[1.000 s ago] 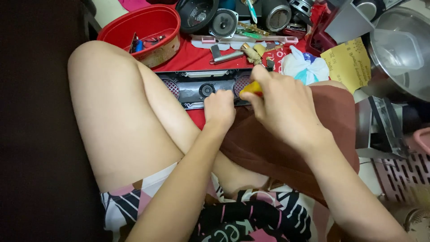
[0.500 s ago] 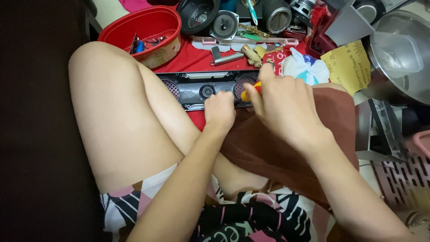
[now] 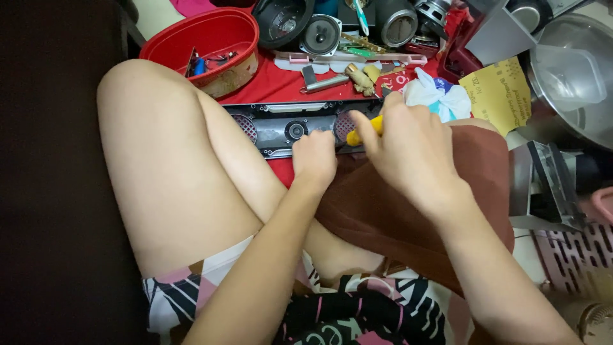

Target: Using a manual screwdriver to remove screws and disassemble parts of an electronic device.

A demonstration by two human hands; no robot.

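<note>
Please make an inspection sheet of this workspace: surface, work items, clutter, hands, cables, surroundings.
Surface: red cloth, crowded.
Work items: long black speaker panel lying flat before the knees; yellow-handled tool at its right grille.
Clutter: red bowl of small parts, loose speaker cone, yellow paper, white plastic bag.
Hands: left hand rests on the panel edge; right hand grips the tool.
Cables: thin wires in the bowl.
Surroundings: metal pot, brown cloth.

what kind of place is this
Probably a home floor used as an electronics repair spot: a black speaker panel being worked on, loose speaker drivers behind it, and a red bowl holding small parts.
</note>
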